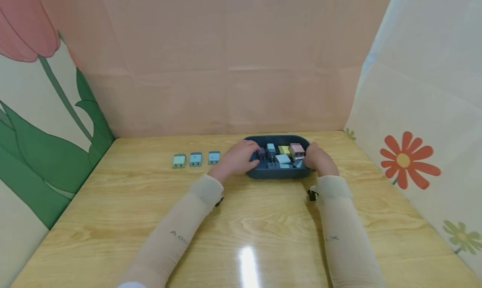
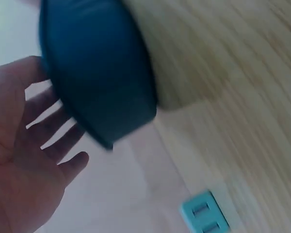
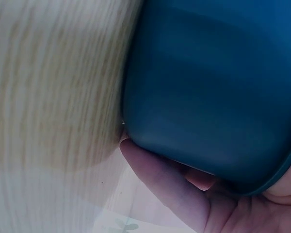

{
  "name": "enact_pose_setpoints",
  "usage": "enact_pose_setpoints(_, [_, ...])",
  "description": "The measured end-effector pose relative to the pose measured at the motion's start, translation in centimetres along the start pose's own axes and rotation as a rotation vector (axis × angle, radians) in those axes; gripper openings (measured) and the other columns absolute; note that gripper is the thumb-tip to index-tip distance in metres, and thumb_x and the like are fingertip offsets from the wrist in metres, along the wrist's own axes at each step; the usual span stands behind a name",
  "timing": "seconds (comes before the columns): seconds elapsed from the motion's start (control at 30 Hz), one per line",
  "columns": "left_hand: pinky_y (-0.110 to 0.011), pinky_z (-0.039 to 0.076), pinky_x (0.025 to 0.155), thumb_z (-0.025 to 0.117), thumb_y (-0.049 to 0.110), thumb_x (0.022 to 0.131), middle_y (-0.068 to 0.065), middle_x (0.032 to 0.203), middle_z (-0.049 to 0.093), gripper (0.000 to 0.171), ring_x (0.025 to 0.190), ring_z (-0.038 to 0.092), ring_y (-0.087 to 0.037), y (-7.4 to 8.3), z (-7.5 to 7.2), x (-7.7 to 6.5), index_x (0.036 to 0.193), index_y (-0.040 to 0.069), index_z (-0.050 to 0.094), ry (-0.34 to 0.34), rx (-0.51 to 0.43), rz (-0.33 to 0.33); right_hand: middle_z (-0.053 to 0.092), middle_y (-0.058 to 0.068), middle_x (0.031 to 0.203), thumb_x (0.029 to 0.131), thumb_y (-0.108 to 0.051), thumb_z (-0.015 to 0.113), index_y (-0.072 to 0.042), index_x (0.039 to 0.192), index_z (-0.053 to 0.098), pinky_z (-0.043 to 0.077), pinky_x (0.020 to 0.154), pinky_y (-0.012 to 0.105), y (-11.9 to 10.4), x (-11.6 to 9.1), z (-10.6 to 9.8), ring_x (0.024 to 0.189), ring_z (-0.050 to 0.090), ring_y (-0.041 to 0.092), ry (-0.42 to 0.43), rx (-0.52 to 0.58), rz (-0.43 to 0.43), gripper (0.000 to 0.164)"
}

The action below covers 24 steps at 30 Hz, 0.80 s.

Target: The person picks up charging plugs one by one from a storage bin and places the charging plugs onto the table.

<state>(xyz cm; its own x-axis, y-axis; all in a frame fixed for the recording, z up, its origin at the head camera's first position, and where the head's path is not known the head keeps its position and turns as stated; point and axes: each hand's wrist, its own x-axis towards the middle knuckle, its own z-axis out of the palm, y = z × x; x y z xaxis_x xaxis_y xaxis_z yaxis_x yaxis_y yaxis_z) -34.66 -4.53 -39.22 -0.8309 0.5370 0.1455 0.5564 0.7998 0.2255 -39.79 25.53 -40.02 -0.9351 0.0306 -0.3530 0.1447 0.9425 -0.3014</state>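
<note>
Beige sleeves (image 1: 350, 237) reach across the wood table (image 1: 278, 221): the left hand (image 1: 238, 159) has its fingers spread loosely at the left end of the blue tray (image 1: 278, 174), and the right hand (image 1: 320, 159) grips the right end, thumb against the outer wall. Near the table's back edge, that tray holds jumbled plugs (image 1: 282, 159), with three lined-up plugs (image 1: 196, 159) to its left, and a pink backdrop (image 1: 226, 62) rises behind.
</note>
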Motion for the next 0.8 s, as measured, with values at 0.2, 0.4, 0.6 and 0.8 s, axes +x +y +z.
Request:
enact_pose_setpoints(0.2, [-0.044, 0.048, 0.126, 0.06, 0.025, 0.111, -0.005, 0.155, 0.063, 0.04, 0.149, 0.055, -0.027, 1.4, 1.4, 2.4, 0.149, 0.013, 0.065, -0.05, 0.056, -0.017, 0.044, 0.046, 0.151, 0.11, -0.008, 0.039, 0.022, 0.16, 0.003, 0.055, 0.095, 0.051, -0.1, 0.0, 0.0, 0.116, 0.057, 0.042, -0.002, 0.0, 0.001, 0.068])
enact_pose_setpoints(0.4, [-0.043, 0.051, 0.123, 0.06, 0.021, 0.111, -0.006, 0.156, 0.061, 0.04, 0.15, 0.053, -0.028, 1.5, 2.0, 4.0, 0.149, 0.013, 0.064, -0.1, 0.019, -0.047, 0.051, 0.041, 0.14, 0.11, -0.008, 0.04, 0.022, 0.157, 0.012, 0.056, 0.085, 0.046, -0.1, 0.0, 0.1, 0.108, 0.06, 0.04, 0.017, 0.01, -0.003, 0.063])
enact_pose_setpoints(0.6, [-0.038, 0.058, 0.109, 0.058, 0.018, 0.111, -0.006, 0.156, 0.063, 0.041, 0.133, 0.065, -0.022, 1.2, 2.4, 4.7, 0.151, 0.013, 0.063, -0.127, -0.023, -0.071, 0.05, 0.041, 0.143, 0.11, -0.009, 0.041, 0.022, 0.159, 0.007, 0.056, 0.088, 0.046, -0.3, -0.7, 0.0, 0.107, 0.061, 0.039, 0.01, 0.009, -0.016, 0.067])
enact_pose_setpoints(0.8, [-0.037, 0.058, 0.111, 0.06, 0.014, 0.108, -0.005, 0.152, 0.068, 0.041, 0.126, 0.069, -0.018, 1.2, 2.6, 5.1, 0.149, 0.013, 0.067, -0.134, -0.019, -0.078, 0.053, 0.041, 0.138, 0.11, -0.008, 0.04, 0.023, 0.158, 0.011, 0.056, 0.087, 0.048, 0.0, -0.7, 0.1, 0.105, 0.062, 0.039, 0.027, 0.0, -0.031, 0.064])
